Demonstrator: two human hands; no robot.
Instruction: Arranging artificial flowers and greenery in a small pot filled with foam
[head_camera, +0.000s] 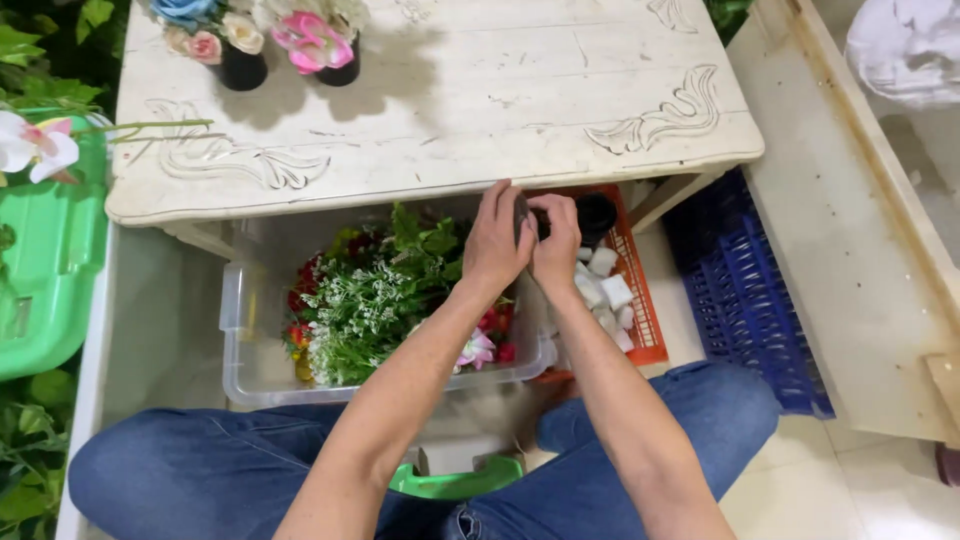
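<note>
worktop (500, 90): white, carved scrolls | on it at 11 o'clock: two dark pots (240, 68) of flowers | floor (800, 470): clear tub (250, 370), orange basket (650, 320), blue crate (740, 290)

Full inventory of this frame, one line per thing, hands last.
table: 1, white carved, top centre
flower pots: 2, black, on table, far left
clear bin: 1, holds artificial flowers and greenery, under table edge
orange basket: 1, holds white blocks, right of bin
blue crate: 1, right
green container: 1, left
small pot: 1, dark, between both hands
left hand: on small pot
right hand: on small pot
</note>
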